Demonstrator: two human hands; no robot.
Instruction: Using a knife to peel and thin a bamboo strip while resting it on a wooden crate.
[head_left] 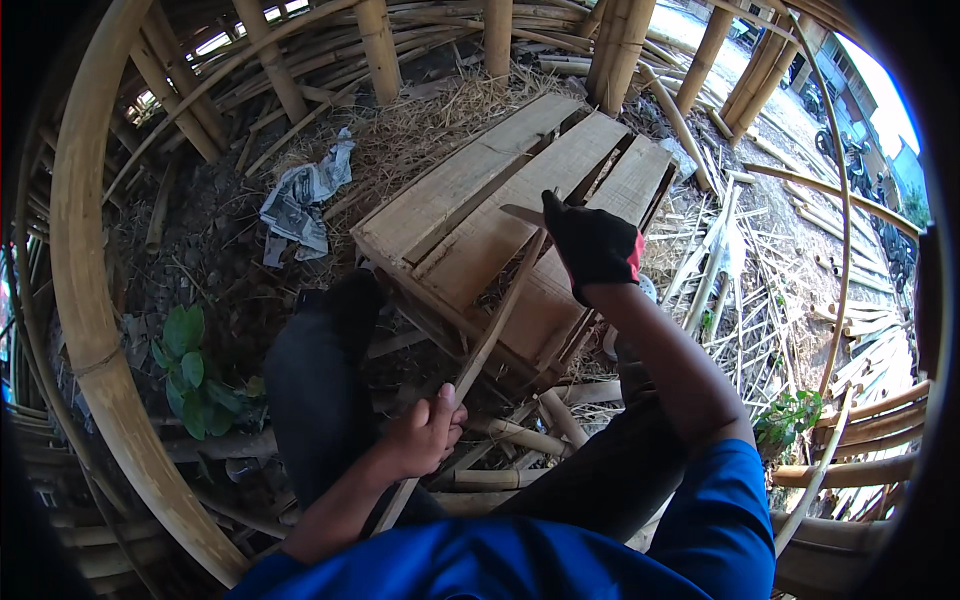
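Observation:
My left hand (425,435), bare, is closed around a long split bamboo strip (500,320). The strip slants from beside my lap up over the wooden crate (480,225), its far end near the blade. My right hand (592,243), in a black and red glove, is closed on a knife (522,214); the handle is hidden in the fist. The blade points left, just above the strip's far end; I cannot tell whether they touch. Gaps run between the crate's slats, and its near side stands between my legs.
Crumpled newspaper (305,205) and dry shavings lie left of the crate. A thick bamboo pole (90,300) curves along the left side, and upright bamboo posts (378,50) stand behind. Split bamboo pieces (740,260) litter the right. A leafy plant (190,370) grows at left.

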